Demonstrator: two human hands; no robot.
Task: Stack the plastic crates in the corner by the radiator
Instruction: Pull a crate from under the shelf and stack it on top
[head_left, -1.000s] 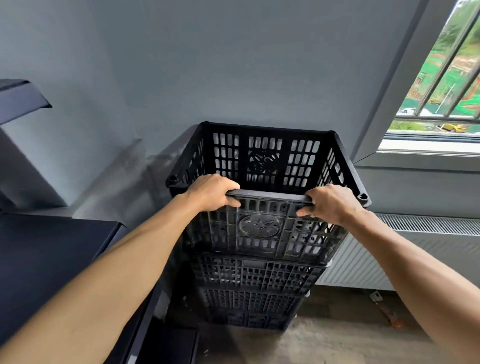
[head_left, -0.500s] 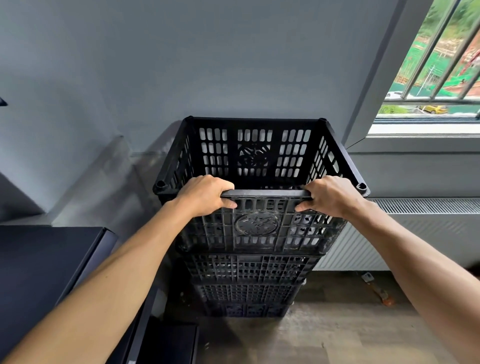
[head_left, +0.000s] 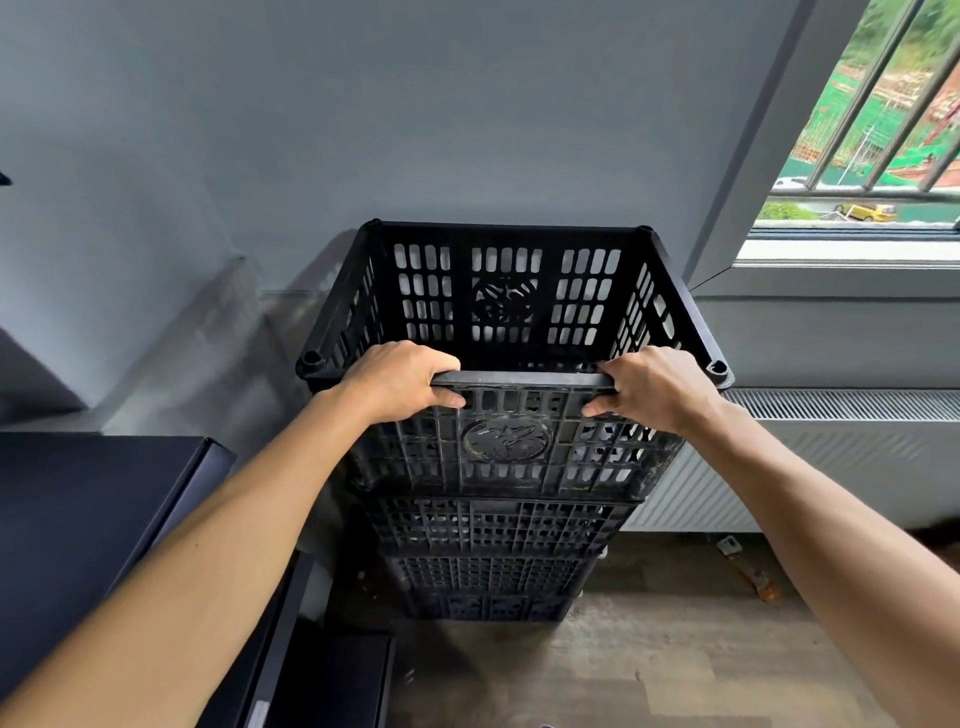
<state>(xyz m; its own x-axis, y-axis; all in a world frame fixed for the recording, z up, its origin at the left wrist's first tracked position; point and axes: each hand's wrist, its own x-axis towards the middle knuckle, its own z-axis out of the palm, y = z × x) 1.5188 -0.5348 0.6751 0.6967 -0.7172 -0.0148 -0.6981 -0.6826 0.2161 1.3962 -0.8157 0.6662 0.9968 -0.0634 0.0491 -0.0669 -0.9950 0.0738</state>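
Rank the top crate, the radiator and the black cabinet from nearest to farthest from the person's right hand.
1. The top crate: the right hand grips its near rim.
2. The radiator: just to the right of that hand, against the wall under the window.
3. The black cabinet: far left, across the whole crate.

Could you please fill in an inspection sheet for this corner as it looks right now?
Surface: wood-look floor, with a paler patch in front of the stack.
Job's things: top crate sits on the lower crates, beside the radiator.
Clutter: small orange-brown object on the floor by the radiator; too small to identify.
Hands: left hand and right hand both grip the top crate's near rim.
Cables: nothing seen.
Surroundings: grey wall behind, barred window to the right, dark cabinet to the left.
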